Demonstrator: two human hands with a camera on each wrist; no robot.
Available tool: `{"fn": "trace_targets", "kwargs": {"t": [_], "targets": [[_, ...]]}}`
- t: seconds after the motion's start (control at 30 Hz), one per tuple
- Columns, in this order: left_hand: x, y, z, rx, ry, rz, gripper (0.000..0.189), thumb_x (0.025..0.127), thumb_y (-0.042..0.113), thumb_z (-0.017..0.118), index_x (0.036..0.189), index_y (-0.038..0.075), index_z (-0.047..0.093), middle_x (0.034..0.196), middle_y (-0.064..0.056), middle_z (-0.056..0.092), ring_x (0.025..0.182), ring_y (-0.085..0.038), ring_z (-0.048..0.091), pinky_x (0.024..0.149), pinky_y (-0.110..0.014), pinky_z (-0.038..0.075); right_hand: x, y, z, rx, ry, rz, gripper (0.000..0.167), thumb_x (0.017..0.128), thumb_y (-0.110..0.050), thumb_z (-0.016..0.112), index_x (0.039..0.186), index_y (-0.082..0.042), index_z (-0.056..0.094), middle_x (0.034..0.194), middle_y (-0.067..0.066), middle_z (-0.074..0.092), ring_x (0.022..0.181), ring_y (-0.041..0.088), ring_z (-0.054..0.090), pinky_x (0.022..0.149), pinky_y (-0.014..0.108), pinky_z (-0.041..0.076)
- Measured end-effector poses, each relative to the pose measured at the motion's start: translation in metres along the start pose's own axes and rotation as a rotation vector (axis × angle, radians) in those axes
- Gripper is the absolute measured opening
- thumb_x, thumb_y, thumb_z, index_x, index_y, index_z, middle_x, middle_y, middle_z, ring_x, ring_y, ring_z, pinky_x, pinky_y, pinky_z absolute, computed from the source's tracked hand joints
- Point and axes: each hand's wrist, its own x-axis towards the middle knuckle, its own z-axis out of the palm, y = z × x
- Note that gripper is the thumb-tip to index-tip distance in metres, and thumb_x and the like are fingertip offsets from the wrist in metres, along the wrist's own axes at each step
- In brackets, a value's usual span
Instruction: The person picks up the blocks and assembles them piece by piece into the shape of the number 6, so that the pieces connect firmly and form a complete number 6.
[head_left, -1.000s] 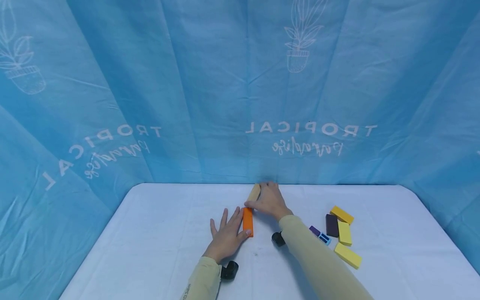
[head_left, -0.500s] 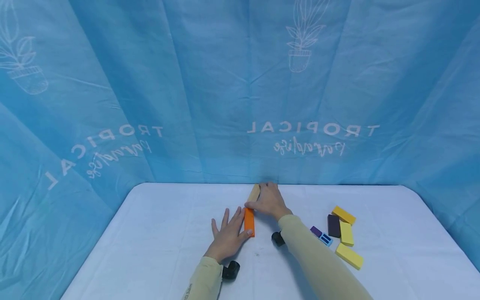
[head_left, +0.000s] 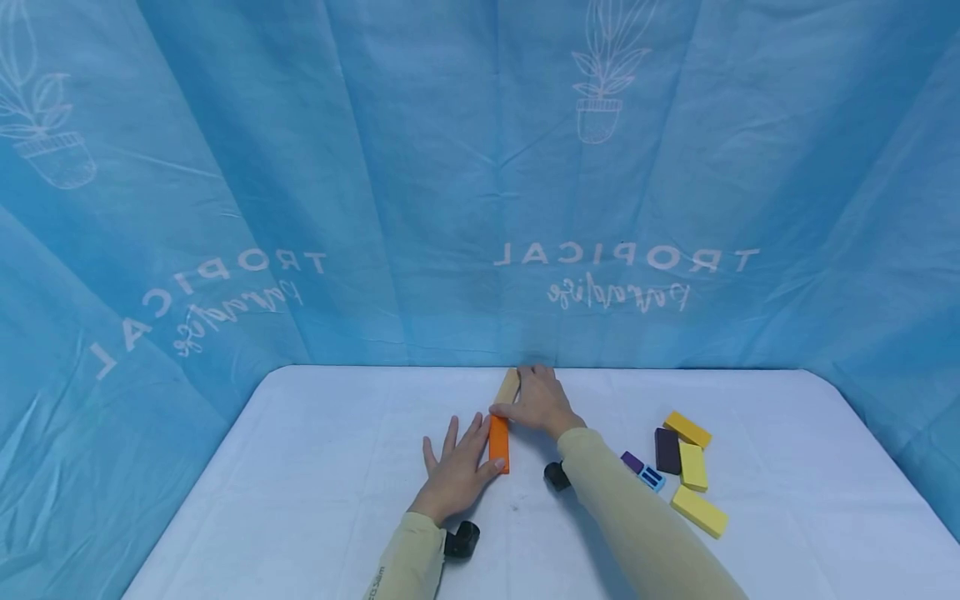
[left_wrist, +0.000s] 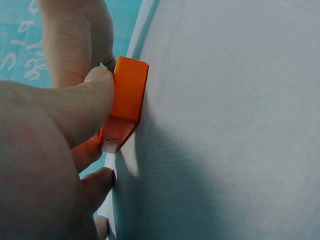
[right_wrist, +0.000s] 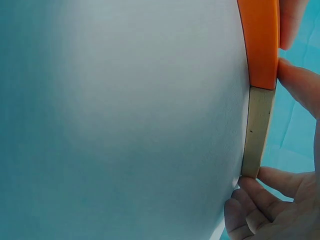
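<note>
A long orange block (head_left: 498,444) lies on the white table with a natural wood block (right_wrist: 258,131) end to end beyond it, their ends touching at a slight angle. My left hand (head_left: 453,477) lies beside the orange block with fingers straight and spread. Its thumb (left_wrist: 92,102) rests over the near end, and a fingertip (right_wrist: 291,22) touches its left side farther along. Lengthwise, my right hand (head_left: 536,404) pinches the wood block, thumb near the joint and fingers at the far end, close to the table's back edge.
On the right, several loose blocks lie together: an orange-yellow one (head_left: 687,429), a dark one (head_left: 667,451), yellow ones (head_left: 699,511), and small purple (head_left: 632,461) and light-blue (head_left: 652,477) pieces near my right sleeve. A blue curtain (head_left: 420,208) hangs behind the table.
The head view shifts very slightly between the first two frames. Both hands and both blocks hold their places.
</note>
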Motion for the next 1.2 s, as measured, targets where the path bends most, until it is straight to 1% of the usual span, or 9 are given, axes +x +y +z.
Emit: {"fn": "trace_targets", "kwargs": {"t": [0.23,0.63,0.83,1.0,1.2], "targets": [[0.000,0.001,-0.001,-0.003,0.000,0.002,0.073,0.101,0.046,0.057,0.159,0.011,0.031,0.165,-0.011,0.026,0.152,-0.043,0.004,0.110,-0.075,-0.011,-0.001,0.000,-0.001,0.033,-0.007,0.022,0.091,0.082,-0.056,0.074,0.145,0.004,0.048,0.144,0.023,0.049,0.129,0.037,0.047,0.110,0.051,0.041],[-0.001,0.002,-0.001,-0.004,0.002,-0.001,0.071,0.101,0.044,0.058,0.159,0.012,0.032,0.165,-0.012,0.026,0.152,-0.043,0.005,0.110,-0.075,-0.011,-0.002,0.001,-0.002,0.035,-0.007,0.021,0.091,0.083,-0.056,0.075,0.146,0.003,0.047,0.147,0.022,0.048,0.133,0.038,0.045,0.112,0.051,0.038],[-0.002,0.002,-0.001,-0.009,0.006,0.004,0.071,0.102,0.046,0.054,0.159,0.011,0.031,0.165,-0.012,0.025,0.152,-0.043,0.004,0.111,-0.074,-0.011,-0.003,0.006,-0.003,0.102,0.002,0.020,0.093,0.082,-0.057,0.075,0.148,0.001,0.044,0.151,0.022,0.044,0.139,0.039,0.040,0.114,0.053,0.035],[-0.001,0.001,-0.001,-0.013,0.012,0.011,0.070,0.102,0.046,0.054,0.159,0.011,0.031,0.165,-0.012,0.025,0.153,-0.042,0.004,0.111,-0.073,-0.011,-0.005,0.009,-0.007,0.126,0.011,0.023,0.095,0.082,-0.059,0.075,0.150,-0.001,0.043,0.153,0.022,0.043,0.140,0.040,0.039,0.114,0.054,0.034],[-0.001,-0.001,0.000,-0.023,0.005,0.002,0.072,0.102,0.049,0.053,0.160,0.012,0.029,0.166,-0.011,0.024,0.153,-0.040,0.003,0.111,-0.073,-0.012,-0.013,0.010,-0.019,0.143,0.030,0.029,0.089,0.084,-0.057,0.075,0.149,-0.003,0.045,0.152,0.022,0.044,0.139,0.040,0.040,0.112,0.056,0.037]]}}
